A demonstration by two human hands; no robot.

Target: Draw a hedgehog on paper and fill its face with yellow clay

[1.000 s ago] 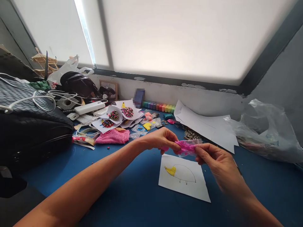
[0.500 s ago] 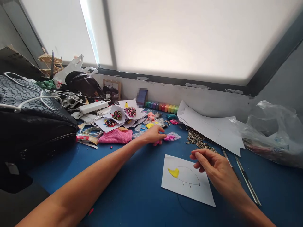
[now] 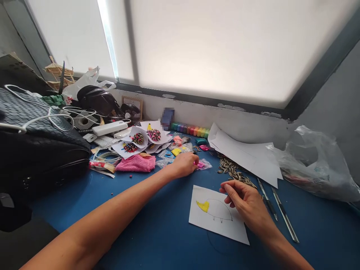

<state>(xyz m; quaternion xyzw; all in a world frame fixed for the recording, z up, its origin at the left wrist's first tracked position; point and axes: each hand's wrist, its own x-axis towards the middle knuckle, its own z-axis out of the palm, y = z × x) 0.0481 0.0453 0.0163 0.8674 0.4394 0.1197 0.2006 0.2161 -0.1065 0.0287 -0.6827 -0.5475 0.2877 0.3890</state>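
My left hand point(image 3: 185, 165) reaches across the blue table with its fingers curled on a clear packet of pink clay point(image 3: 203, 164). The fingertips are partly hidden behind the knuckles. My right hand point(image 3: 247, 202) hovers by the right side of a white sheet point(image 3: 198, 217). Its thumb and forefinger come together in a pinch, and anything between them is too small to see. On the sheet is a pencil outline of a rounded animal with short legs, its pointed head covered in yellow point(image 3: 203, 206).
Striped sunflower seeds point(image 3: 229, 167) lie beside white papers point(image 3: 244, 153). A pen point(image 3: 268, 200) and a craft knife point(image 3: 285, 215) rest right of my hand. Decorated paper pieces point(image 3: 137, 138), a pink cloth point(image 3: 135, 164) and a black bag point(image 3: 47, 153) are left; a plastic bag point(image 3: 317, 168) sits right.
My left hand's fingers have curled in more over the packet of pink clay. My right hand keeps its pinch by the sheet. The view has shifted slightly.
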